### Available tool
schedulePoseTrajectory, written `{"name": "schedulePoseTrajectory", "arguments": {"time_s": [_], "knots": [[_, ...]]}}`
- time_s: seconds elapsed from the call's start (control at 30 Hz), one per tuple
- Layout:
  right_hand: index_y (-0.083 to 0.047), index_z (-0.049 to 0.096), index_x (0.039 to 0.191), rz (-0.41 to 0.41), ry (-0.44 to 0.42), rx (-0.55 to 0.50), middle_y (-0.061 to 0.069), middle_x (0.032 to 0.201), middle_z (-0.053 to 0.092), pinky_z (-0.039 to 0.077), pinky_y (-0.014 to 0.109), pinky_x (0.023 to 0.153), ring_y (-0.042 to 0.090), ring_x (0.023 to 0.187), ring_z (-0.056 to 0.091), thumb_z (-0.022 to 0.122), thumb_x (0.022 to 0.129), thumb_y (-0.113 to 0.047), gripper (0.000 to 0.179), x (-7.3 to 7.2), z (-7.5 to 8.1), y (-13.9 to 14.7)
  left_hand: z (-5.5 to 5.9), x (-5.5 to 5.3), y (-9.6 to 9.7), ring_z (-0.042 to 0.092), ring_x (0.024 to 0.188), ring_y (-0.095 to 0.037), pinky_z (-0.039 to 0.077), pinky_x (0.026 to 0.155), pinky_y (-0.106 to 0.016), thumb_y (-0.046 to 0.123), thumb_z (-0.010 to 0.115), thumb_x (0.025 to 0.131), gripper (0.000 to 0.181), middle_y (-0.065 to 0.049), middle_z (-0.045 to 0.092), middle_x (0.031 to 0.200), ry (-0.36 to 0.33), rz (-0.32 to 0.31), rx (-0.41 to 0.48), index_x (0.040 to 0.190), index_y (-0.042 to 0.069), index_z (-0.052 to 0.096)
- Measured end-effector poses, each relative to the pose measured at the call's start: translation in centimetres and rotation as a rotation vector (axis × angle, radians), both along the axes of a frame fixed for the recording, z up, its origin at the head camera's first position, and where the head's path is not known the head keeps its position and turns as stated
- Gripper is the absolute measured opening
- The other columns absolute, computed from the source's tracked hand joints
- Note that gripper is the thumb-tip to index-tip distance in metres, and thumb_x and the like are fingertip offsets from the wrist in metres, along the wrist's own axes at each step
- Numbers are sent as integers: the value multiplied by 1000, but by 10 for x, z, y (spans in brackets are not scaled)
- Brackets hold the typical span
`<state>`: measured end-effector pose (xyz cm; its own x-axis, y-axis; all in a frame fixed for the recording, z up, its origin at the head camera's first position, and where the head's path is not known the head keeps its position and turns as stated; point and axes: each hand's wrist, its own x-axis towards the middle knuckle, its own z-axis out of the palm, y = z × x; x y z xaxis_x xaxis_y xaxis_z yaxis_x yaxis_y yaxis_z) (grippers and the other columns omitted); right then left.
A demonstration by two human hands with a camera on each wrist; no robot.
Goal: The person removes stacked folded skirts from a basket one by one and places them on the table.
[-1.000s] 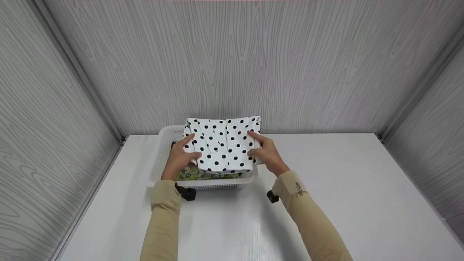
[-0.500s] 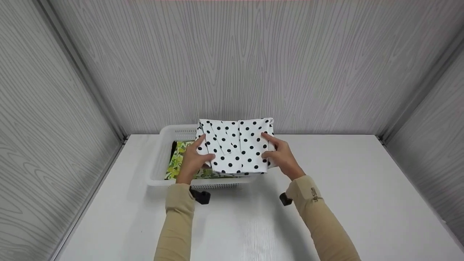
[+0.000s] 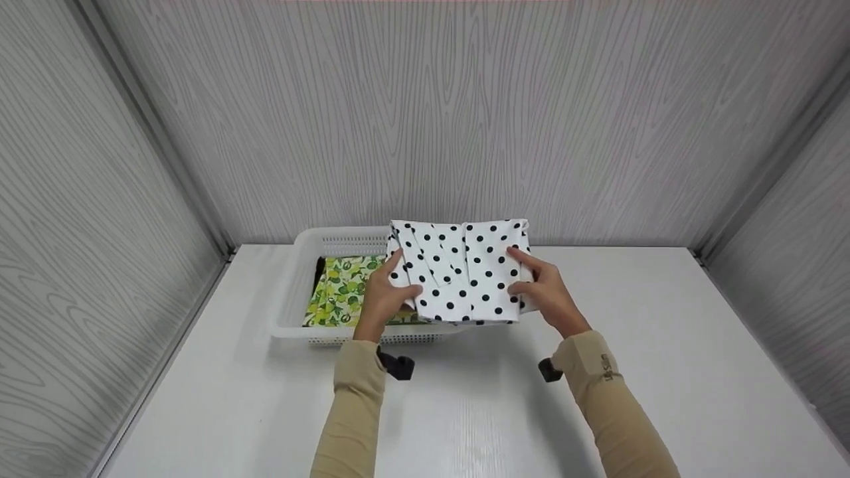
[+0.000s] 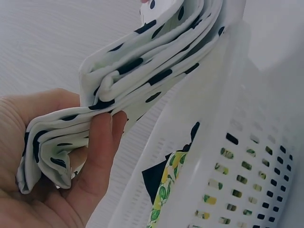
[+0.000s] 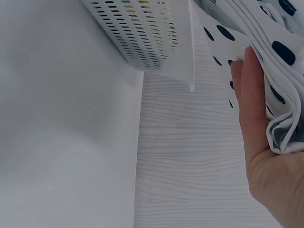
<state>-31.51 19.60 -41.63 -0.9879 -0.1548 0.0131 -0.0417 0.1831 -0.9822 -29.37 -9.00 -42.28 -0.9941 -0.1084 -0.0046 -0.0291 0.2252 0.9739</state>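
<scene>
Evidently both hands are grasping the same thing: the left hand has thumb and fingers curled round one end of the cloth, and the right hand grips the other end, thumb on the upper face, fingers reaching beneath. The cloth, white with black dots and folded into a thick packet, hangs above the right part of the basket and juts past it over the table. The step in hand looks like a level two-handed carry (whether into or out of the basket, this one moment does not settle). To my eye, the next move calls for both hands travelling together at one height, because the stacked folds seen from the left wrist look loose enough to slip. Below, the print, yellow and green, lies in the left part of the basket, with something dark at its left edge. The edge to mind is the basket's right rim, hidden under the cloth from above; contact there I cannot tell. The far wall stands along the back of the table, limiting reach forward, and the left wall is well apart. The widest room is to the right, with more in front of the basket.
</scene>
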Motion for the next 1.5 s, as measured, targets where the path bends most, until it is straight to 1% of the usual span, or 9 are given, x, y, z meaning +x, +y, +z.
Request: {"name": "schedulePoseTrajectory", "arguments": {"time_s": [0.13,0.43,0.63,0.77,0.9,1.0,1.23,1.37,1.5], "knots": [[-9,42,155,-13,-17,16,20,160,32,48,23,94,30,134,45,62,80,15,81,2,0,9,-2,0,8,69,74,-24,61,67,-37,-4,75,83,88,-17,34,160,-6,-35,64,159,20,37],[-7,39,155,-16,2,27,22,160,31,48,19,91,30,132,44,62,81,16,81,5,0,35,-4,0,34,65,63,-19,60,61,-34,-1,75,82,87,-18,31,162,17,-57,49,158,20,39],[-7,39,155,-40,-13,28,22,159,34,50,18,87,29,127,47,62,80,16,82,8,-4,54,-5,1,49,66,63,-25,60,65,-38,2,78,82,90,-18,32,161,41,-109,-52,160,18,35],[-7,39,156,-38,-10,22,22,159,33,50,18,88,28,127,45,62,80,16,82,10,-6,63,-5,1,58,66,74,-22,58,71,-35,3,79,80,92,-18,35,160,62,-121,-94,159,17,35],[-5,38,155,-40,-2,9,23,159,32,49,18,88,26,126,45,62,81,16,81,10,-9,74,-8,0,68,54,66,-10,51,64,-26,4,78,79,93,-17,37,159,73,-150,-107,160,16,34],[-4,38,155,-42,-4,9,25,157,34,50,18,87,24,122,48,62,81,17,80,10,-11,83,-10,2,74,46,52,-9,48,57,-25,2,77,79,95,-18,35,160,67,-183,-84,161,17,31],[-3,37,156,-43,-7,18,25,157,33,50,19,88,19,118,51,61,81,17,81,11,-16,96,-12,4,86,65,59,-14,56,60,-28,-4,74,81,94,-22,35,158,52,-215,-17,161,17,30],[-4,36,156,-58,-21,27,27,155,35,51,19,87,19,115,52,61,81,17,81,12,-18,103,-10,3,95,68,66,-18,58,62,-30,-8,73,79,95,-19,31,161,34,-225,-36,161,19,32],[-5,35,157,-56,-22,43,28,156,33,51,19,87,21,117,51,61,83,17,81,13,-17,112,-9,2,107,68,69,-18,57,62,-29,-10,72,77,95,-19,33,160,42,-241,-73,160,18,35]]}}
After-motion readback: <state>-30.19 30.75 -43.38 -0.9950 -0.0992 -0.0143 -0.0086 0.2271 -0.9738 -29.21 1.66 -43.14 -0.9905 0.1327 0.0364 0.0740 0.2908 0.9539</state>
